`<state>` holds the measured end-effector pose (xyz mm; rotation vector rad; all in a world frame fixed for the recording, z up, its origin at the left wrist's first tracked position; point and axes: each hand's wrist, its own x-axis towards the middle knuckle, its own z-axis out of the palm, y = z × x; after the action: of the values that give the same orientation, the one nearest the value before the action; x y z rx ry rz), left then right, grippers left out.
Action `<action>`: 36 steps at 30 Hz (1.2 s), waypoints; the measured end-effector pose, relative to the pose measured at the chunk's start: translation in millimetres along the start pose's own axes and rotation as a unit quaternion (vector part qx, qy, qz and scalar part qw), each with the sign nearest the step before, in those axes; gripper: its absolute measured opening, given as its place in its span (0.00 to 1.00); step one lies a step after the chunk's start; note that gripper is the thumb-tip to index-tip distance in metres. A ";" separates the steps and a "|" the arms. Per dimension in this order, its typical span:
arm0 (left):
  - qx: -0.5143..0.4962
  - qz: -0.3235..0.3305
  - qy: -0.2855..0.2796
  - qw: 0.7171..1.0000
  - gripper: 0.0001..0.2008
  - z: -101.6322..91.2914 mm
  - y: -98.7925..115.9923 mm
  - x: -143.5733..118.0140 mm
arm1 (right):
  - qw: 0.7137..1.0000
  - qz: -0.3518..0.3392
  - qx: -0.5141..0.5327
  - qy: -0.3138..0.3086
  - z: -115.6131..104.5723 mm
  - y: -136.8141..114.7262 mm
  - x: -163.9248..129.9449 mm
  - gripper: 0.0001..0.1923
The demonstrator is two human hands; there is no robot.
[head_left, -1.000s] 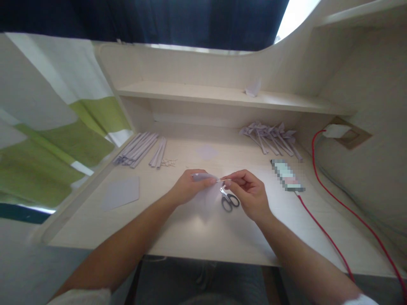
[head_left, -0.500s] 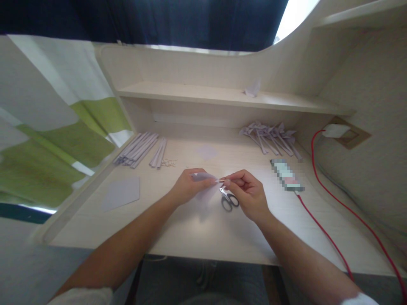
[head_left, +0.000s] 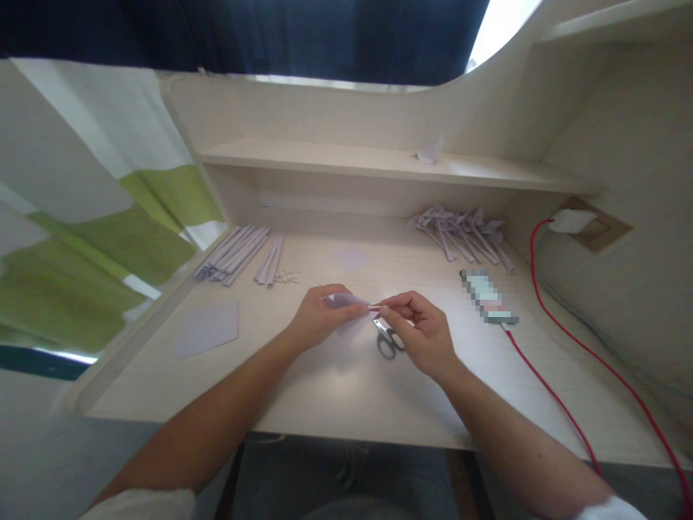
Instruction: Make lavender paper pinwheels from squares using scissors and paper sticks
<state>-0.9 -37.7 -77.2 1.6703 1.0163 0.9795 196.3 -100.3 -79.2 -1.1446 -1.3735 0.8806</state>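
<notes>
Above the tabletop (head_left: 346, 404), the left hand (head_left: 319, 318) pinched a folded lilac paper piece (head_left: 346, 305), while the right hand (head_left: 422, 328) fingers gripped its small tip. Scissors (head_left: 387, 339) lay just below. Risk, as I judged it: pulling too hard could tear the thin paper.

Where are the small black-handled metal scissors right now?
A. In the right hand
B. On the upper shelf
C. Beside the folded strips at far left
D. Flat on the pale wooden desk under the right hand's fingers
D: the small black-handled metal scissors lie on the pale wooden desk, just below the right hand, which pinches the pale lilac paper piece together with the left hand.
</notes>
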 end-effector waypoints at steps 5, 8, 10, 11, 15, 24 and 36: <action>0.015 0.015 0.016 1.000 0.17 -0.3 -0.1 0.0 | 1.000 -0.006 -0.023 0.001 -0.1 -1.8 0.3 0.09; 0.013 0.019 0.018 1.000 0.16 -0.4 0.0 -0.5 | 1.000 -0.007 -0.016 0.002 0.5 -2.6 0.2 0.10; 0.007 0.019 0.016 1.000 0.16 -0.4 0.1 -0.9 | 1.000 -0.009 -0.011 0.003 0.8 -2.8 0.0 0.09; 0.004 0.019 0.015 1.000 0.16 -0.3 0.2 -1.0 | 1.000 -0.009 -0.011 0.002 0.8 -2.9 -0.1 0.09; 0.003 0.025 0.019 0.999 0.15 -0.2 0.6 -0.8 | 1.000 -0.009 -0.019 0.005 0.8 -3.5 0.1 0.09; 0.004 0.016 0.011 1.000 0.16 -1.7 -0.5 -0.1 | 1.000 -0.010 -0.015 0.001 1.1 -4.1 0.3 0.10; -0.003 0.023 0.006 1.000 0.16 -2.7 0.7 -0.4 | 1.000 -0.009 0.009 -0.001 1.5 -4.4 0.8 0.09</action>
<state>-3.4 -37.4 -75.9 1.6916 0.9849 1.0229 194.2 -100.6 -75.0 -1.1156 -1.3741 0.8793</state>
